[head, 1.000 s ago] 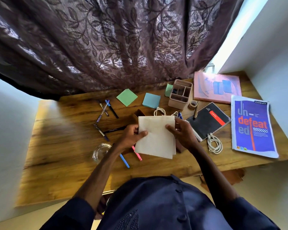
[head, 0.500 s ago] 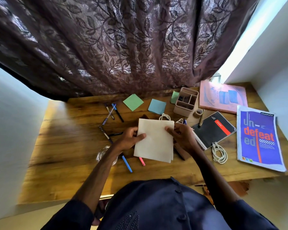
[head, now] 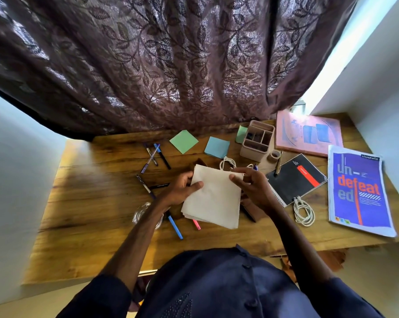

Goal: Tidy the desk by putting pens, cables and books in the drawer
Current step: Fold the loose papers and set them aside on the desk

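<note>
Both my hands hold a folded cream sheet of paper [head: 213,198] above the middle of the wooden desk [head: 97,203]. My left hand [head: 182,188] grips its left edge, thumb on top. My right hand [head: 253,187] pinches its top right corner. Several pens [head: 153,156] lie at the left; a blue pen [head: 175,227] and a pink pen [head: 196,224] poke out under the paper. One white cable [head: 304,211] is coiled at the right, another [head: 227,162] behind the paper. A black notebook [head: 296,177], a blue book [head: 358,191] and a pink book [head: 308,136] lie at the right.
A beige organiser box [head: 257,141], a tape roll [head: 274,155], green [head: 183,141] and blue [head: 217,147] sticky notes stand near the back. A clear glass dish [head: 145,215] sits by my left wrist. A dark curtain [head: 171,60] hangs behind; walls flank both sides.
The view has tilted slightly. My right hand has shifted its fingers up to the paper's top right corner; the paper stays between both hands.
</note>
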